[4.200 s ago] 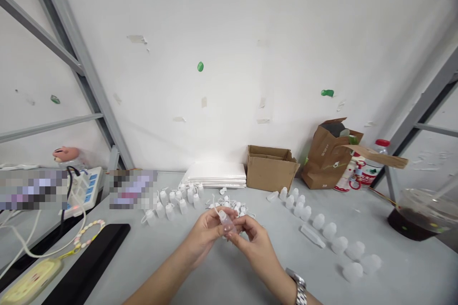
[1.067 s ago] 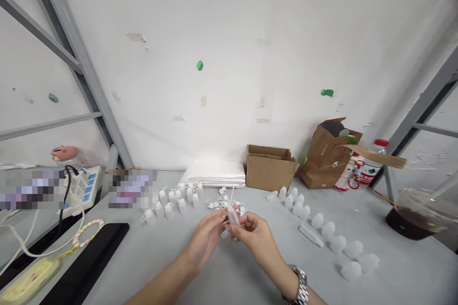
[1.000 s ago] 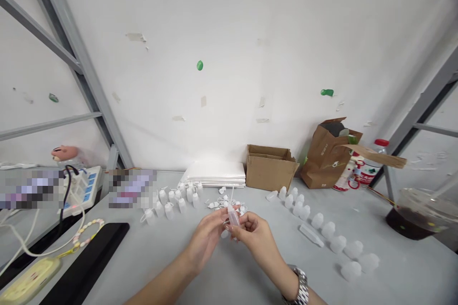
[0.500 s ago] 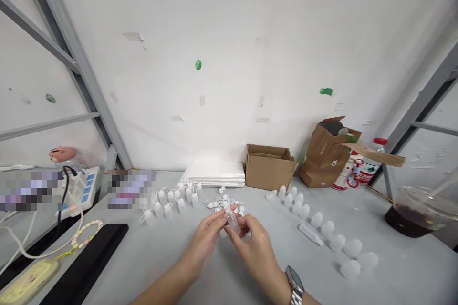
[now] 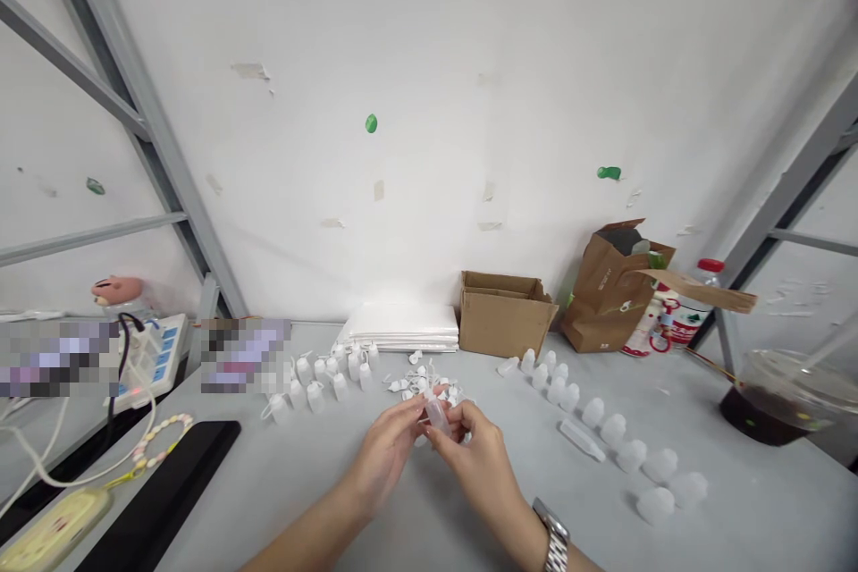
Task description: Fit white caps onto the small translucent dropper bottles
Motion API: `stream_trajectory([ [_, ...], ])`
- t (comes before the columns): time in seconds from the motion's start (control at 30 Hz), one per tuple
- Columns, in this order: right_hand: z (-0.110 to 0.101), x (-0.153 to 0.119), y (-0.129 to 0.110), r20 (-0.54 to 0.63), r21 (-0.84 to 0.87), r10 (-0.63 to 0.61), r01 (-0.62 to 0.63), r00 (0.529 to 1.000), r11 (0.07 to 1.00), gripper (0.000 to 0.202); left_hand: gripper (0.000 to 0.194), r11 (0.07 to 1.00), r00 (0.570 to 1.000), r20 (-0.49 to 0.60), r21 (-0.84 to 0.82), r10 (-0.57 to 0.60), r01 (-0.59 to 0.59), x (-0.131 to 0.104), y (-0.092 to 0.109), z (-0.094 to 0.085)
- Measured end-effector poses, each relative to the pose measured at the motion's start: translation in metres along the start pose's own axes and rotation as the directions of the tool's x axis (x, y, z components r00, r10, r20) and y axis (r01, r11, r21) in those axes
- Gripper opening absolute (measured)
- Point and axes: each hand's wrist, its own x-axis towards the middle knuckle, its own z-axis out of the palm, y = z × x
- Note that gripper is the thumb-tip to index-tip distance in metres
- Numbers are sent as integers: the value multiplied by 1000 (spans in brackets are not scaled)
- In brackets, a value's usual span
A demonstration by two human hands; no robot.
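Between both hands is a small translucent squeeze bottle, tilted with its top toward the upper left. My left hand closes on its top end, and my right hand grips its lower body between thumb and fingers. Just beyond the fingers lies a pile of small white caps, partly hidden by the hands. At the left stand several capped bottles in rows. On the right, several uncapped bottles form a slanting double line, with one bottle lying on its side.
Against the wall are a stack of white sheets, a cardboard box and a brown paper bag. A cup of dark drink stands far right. A black pad, a yellow case and a power strip lie left.
The bottle in my hands has turned slightly more upright, and my right fingers have shifted a little on it. Everything else on the table stays in place.
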Motion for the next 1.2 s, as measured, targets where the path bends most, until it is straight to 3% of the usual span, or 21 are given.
stream_trajectory([
  [0.23,-1,0,-1,31,47,43,-44,999,998,16,31,1000,1000,28,-18,-7,7,-1,-2,-1],
  [0.4,-2,1,-2,38,26,49,-50,998,998,13,42,1000,998,62,27,-15,13,-2,-3,0],
  [0.57,-3,1,-1,46,-22,25,-24,999,999,15,38,1000,998,68,24,8,-10,-1,1,2],
  [0.7,-1,-2,1,10,-80,-80,80,997,994,14,31,993,997,-50,109,56,-50,2,3,0],
  [0.8,0,-3,1,48,-35,-118,120,992,992,11,24,990,987,-133,122,89,-73,5,4,-4],
  [1.0,-3,-2,-4,213,134,-76,48,974,990,23,27,999,992,-116,30,49,-46,5,9,-8],
  [1.2,-1,-2,-4,164,98,-39,23,986,995,19,28,999,986,-166,22,30,-26,5,6,-6],
])
